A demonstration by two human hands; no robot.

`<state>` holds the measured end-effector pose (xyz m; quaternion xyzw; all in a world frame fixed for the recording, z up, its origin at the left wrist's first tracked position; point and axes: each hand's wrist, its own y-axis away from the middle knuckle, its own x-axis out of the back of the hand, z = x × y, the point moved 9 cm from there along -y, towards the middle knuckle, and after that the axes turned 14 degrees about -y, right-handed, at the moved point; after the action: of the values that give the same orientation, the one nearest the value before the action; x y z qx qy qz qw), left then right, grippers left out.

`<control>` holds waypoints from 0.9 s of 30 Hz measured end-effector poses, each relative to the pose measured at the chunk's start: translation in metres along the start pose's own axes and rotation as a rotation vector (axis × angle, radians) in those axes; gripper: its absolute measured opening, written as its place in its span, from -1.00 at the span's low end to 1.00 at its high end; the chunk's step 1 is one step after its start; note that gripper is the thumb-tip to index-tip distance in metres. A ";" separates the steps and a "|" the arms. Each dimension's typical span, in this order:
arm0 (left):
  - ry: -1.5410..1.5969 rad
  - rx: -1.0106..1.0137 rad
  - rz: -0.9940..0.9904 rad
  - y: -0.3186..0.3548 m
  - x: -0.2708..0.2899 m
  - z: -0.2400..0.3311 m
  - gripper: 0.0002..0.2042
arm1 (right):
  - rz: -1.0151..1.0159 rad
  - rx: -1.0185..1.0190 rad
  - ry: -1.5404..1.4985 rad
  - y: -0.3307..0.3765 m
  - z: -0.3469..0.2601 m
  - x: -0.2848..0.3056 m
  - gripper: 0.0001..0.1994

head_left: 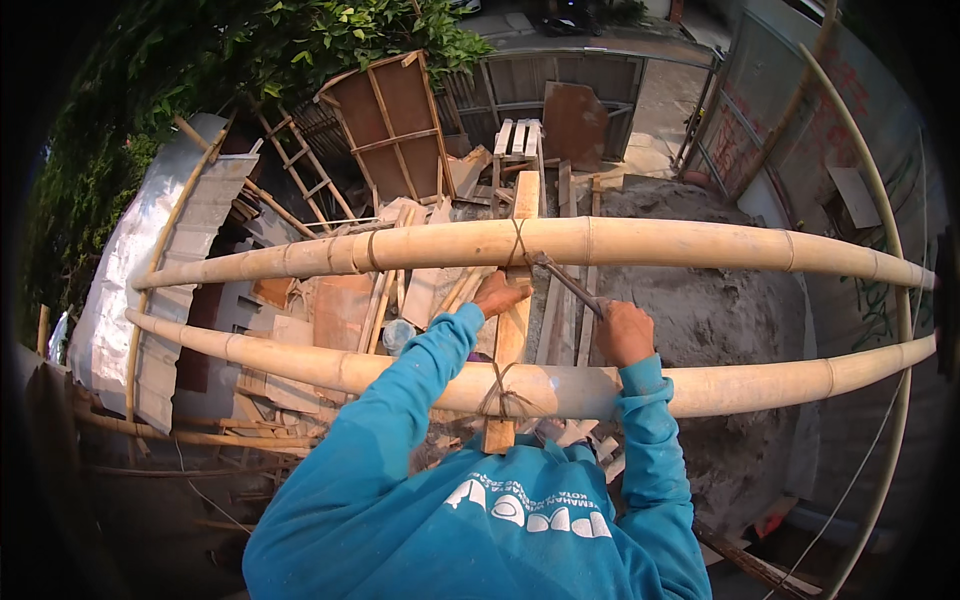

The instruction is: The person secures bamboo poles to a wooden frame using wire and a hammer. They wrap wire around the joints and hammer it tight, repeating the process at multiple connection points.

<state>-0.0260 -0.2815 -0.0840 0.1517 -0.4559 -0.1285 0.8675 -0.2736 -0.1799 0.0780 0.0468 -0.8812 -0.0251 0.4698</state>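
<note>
My right hand (627, 334) is closed round the handle of a slim, dark metal tool (570, 284) that looks like pincers. Its head meets the wire tie (519, 243) where the far bamboo pole (640, 242) crosses a wooden beam (511, 335). Just below that crossing, my left hand (502, 294) grips the beam, thumb across its top and the other fingers partly hidden. The near bamboo pole (740, 389) passes under both my forearms. Another wire tie (501, 392) binds it to the beam close to my chest.
Both poles span between a slim bamboo rail (165, 280) at left and a curved upright pole (903, 330) at right. Far below lie loose boards (340, 315) and a heap of grey sand (700, 310). Corrugated sheets (180, 240) stand left, a wooden ladder (305, 165) behind.
</note>
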 end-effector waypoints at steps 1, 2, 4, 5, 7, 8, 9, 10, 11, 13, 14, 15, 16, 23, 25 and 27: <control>-0.018 -0.003 0.020 0.005 0.004 0.008 -0.14 | 0.034 0.030 -0.031 0.005 -0.008 0.019 -0.81; -0.037 -0.013 0.036 0.008 0.006 0.018 -0.15 | 0.040 0.020 -0.004 0.001 0.001 0.019 -0.80; -0.049 -0.003 -0.005 0.007 -0.004 0.018 -0.17 | 0.027 -0.011 0.061 0.000 0.027 0.009 -0.77; -0.063 0.007 0.000 0.010 0.000 0.019 -0.17 | -0.021 -0.017 0.064 0.002 0.022 0.012 -0.68; -0.107 0.038 -0.030 0.005 0.001 0.021 -0.13 | 0.008 -0.005 0.014 0.012 0.020 0.021 -0.66; -0.077 0.022 -0.019 0.006 0.003 0.020 -0.13 | 0.020 0.008 -0.015 0.017 0.018 0.024 -0.64; -0.048 0.005 -0.008 0.008 0.004 0.020 -0.11 | 0.039 0.014 -0.083 0.023 0.018 0.028 -0.65; -0.018 -0.012 0.003 0.009 0.004 0.020 -0.10 | 0.057 0.019 -0.150 0.030 0.019 0.032 -0.65; -0.040 -0.008 -0.027 0.009 0.000 0.018 -0.05 | 0.070 0.017 -0.215 0.039 0.022 0.036 -0.65; -0.070 -0.025 0.023 0.010 0.003 0.015 -0.02 | 0.148 0.096 -0.281 0.057 0.019 0.049 -0.61; -0.086 -0.031 0.047 0.014 0.009 0.018 0.00 | 0.186 0.134 -0.316 0.067 0.017 0.058 -0.59; -0.096 -0.029 -0.091 0.015 0.006 0.022 0.03 | 0.205 0.136 -0.391 0.077 0.015 0.066 -0.56; -0.075 -0.055 -0.116 0.021 0.008 0.030 0.02 | 0.223 0.137 -0.465 0.087 0.012 0.077 -0.54; -0.319 -0.127 -0.071 0.071 0.036 0.006 -0.14 | 0.464 0.317 -0.783 0.151 0.023 0.116 -0.53; -0.182 0.004 -0.305 0.126 0.055 0.025 -0.23 | 0.520 0.395 -0.889 0.162 0.017 0.127 -0.46; -0.168 -0.076 -0.210 0.178 0.072 0.053 -0.26 | 0.580 0.446 -0.997 0.169 0.009 0.136 -0.40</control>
<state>-0.0157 -0.1518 0.0663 0.1545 -0.5035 -0.2480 0.8131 -0.3663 -0.0266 0.2002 -0.1150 -0.9556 0.2695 -0.0317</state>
